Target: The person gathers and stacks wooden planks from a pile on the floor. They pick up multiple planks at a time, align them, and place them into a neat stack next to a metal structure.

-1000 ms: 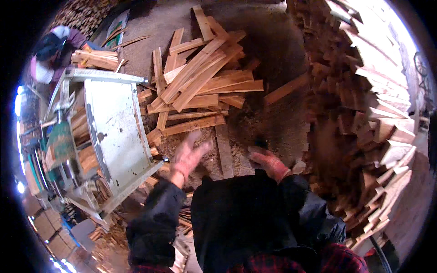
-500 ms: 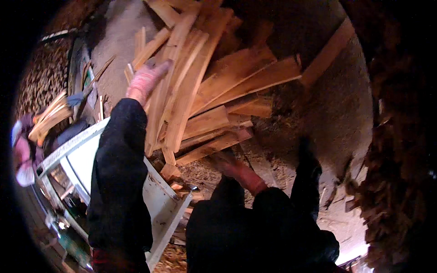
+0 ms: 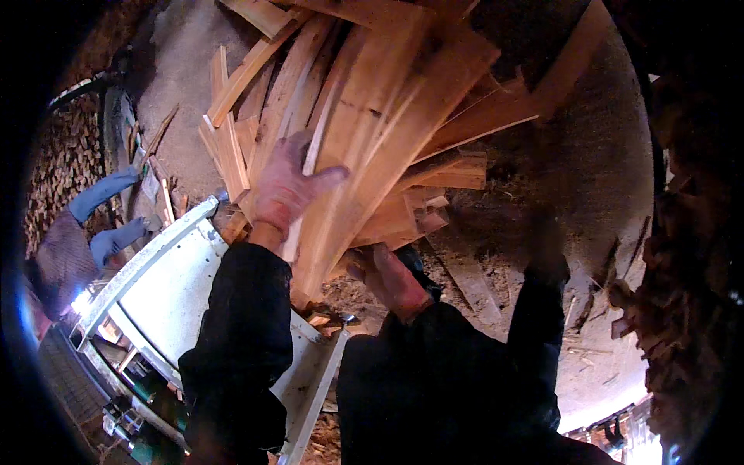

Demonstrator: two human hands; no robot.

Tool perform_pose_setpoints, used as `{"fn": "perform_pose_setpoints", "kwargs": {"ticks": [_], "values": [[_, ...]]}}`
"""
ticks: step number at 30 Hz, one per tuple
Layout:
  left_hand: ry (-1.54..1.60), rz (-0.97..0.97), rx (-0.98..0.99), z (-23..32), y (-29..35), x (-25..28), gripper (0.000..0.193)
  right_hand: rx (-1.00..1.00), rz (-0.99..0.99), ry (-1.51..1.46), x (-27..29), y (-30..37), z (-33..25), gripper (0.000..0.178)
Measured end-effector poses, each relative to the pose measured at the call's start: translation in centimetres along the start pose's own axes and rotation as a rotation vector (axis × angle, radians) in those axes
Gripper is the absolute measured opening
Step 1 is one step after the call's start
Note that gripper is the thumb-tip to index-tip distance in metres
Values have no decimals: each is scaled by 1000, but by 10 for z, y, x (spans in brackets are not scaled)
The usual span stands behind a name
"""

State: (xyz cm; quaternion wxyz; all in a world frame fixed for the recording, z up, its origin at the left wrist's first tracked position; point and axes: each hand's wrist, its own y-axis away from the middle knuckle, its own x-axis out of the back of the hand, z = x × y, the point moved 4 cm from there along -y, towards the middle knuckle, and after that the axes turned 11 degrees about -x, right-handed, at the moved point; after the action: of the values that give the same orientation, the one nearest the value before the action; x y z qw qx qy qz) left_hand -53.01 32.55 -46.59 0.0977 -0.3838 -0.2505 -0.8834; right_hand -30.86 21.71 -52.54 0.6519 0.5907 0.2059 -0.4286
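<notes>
My left hand (image 3: pixel 294 182), in a pinkish work glove, lies over a fanned heap of long sawn wooden boards (image 3: pixel 360 139). Its thumb is spread away from the fingers and rests on a wide board; the fingertips lie near a narrow pale edge. Close to the heap's lower end is my right hand (image 3: pixel 394 283), gloved in the same colour, thumb raised and apart from its fingers. Part of those fingers is in shadow. Shorter board pieces (image 3: pixel 399 221) lie just above the right hand.
A white metal machine table (image 3: pixel 182 271) with a raised rim stands beside my left forearm. At far left another person (image 3: pixel 74 240) bends in front of stacked firewood (image 3: pixel 70 151). More stacked wood (image 3: pixel 678 310) lines the right side. Wood scraps (image 3: pixel 322 446) lie below the table.
My left hand has shifted right and nearer over the boards, which now fan wider to the right. My right hand has come up slightly. The other person has turned; their wood bundle no longer shows.
</notes>
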Motion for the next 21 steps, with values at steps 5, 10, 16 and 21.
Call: {"fn": "perform_pose_setpoints", "kwargs": {"ticks": [5,10,16,21], "values": [[248,-20,215,4,-16,1,79,64,197,306,-7,-13,-22,56],[252,22,91,-26,-31,-13,82,71,122,90,-4,-36,-19,52],[627,7,58,51,10,-50,104,294,232,342,48,-12,-33,61],[123,-57,-62,83,32,-77,108,590,533,530,109,42,-126,60]]}}
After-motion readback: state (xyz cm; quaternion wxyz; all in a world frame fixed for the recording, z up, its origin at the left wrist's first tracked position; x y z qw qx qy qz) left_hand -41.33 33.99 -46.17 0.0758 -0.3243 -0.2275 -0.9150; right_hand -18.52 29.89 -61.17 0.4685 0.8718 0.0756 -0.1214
